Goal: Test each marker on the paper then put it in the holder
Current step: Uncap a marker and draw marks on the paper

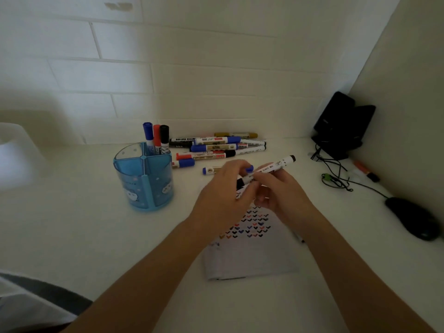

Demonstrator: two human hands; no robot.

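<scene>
White desk [84, 236] beneath a brick wall [192, 68] fills the frame. At lower centre the paper [252, 258] carries rows of ticks. Left of centre, the holder [144, 186] contains three markers [156, 138]; a larger pile [216, 147] lies behind, so most seems left. Left hand [223, 191] and right hand [281, 193] both pinch a black marker [274, 167] above the paper.
</scene>
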